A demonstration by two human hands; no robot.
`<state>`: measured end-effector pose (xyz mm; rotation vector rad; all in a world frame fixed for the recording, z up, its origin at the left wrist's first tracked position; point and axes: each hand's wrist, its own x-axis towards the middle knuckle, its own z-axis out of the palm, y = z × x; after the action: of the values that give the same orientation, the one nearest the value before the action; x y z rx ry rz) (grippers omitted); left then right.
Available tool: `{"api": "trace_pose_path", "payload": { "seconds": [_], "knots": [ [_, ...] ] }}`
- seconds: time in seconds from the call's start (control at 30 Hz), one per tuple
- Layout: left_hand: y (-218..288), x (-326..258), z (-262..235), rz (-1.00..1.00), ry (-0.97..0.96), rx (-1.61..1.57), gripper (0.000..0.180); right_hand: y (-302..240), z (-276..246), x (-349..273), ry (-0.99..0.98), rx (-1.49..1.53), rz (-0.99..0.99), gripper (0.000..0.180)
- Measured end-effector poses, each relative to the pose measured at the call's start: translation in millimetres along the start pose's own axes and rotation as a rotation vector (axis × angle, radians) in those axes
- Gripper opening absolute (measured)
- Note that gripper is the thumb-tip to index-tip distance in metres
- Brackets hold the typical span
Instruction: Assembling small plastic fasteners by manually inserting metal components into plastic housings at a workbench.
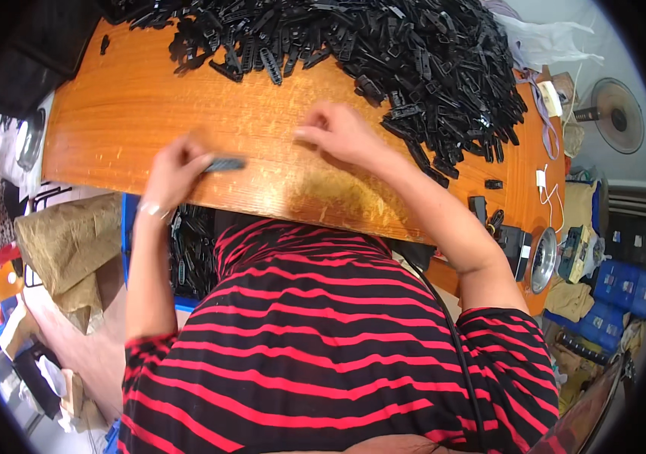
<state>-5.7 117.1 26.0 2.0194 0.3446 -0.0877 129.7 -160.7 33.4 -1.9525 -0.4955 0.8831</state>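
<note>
My left hand (177,168) is at the near left of the wooden table, its thumb and fingers closed on one end of a dark grey plastic clip-like piece (224,164). The long, narrow piece points to the right, low over the tabletop. Farther right, my right hand (334,135) is over the table, slightly blurred. Its thumb and forefinger are apart, and I see nothing between them. Beyond both hands spreads a large heap of black plastic clip-like pieces (421,68), with loose ones along its near edge.
The wooden table (111,113) ends just before my body. Below its edge at left, a blue crate (185,303) holds more black pieces. Cables, a small black box (513,248) and a round metal dish (543,259) are at right, with a fan (616,115) beyond.
</note>
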Motion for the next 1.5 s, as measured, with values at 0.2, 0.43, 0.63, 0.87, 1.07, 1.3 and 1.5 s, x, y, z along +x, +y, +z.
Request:
{"api": "trace_pose_path", "payload": {
  "seconds": [0.2,0.43,0.63,0.87,1.07,1.3,1.5],
  "knots": [
    [-41,-70,-103,-0.162,0.193,0.330,0.013,10,-60,-27,0.829,-0.937,-0.238,0.033],
    [-23,4,-42,0.073,0.266,0.326,0.018,24,-42,11,0.776,-0.968,-0.244,0.039],
    [10,87,18,0.383,0.509,0.454,0.027,19,-29,32,0.713,-0.878,-0.521,0.029],
    [22,118,37,0.494,0.485,0.550,0.036,5,-8,17,0.684,-0.707,-0.521,0.030],
    [27,106,41,0.497,0.478,0.616,0.028,2,18,14,0.480,-0.554,-0.532,0.019],
    [27,93,41,0.446,0.423,0.654,0.016,-3,38,18,0.423,-0.608,-0.483,0.016],
    [36,74,31,0.372,0.248,0.415,0.013,-10,32,22,0.574,-0.566,-0.518,0.024]
  ]
}}
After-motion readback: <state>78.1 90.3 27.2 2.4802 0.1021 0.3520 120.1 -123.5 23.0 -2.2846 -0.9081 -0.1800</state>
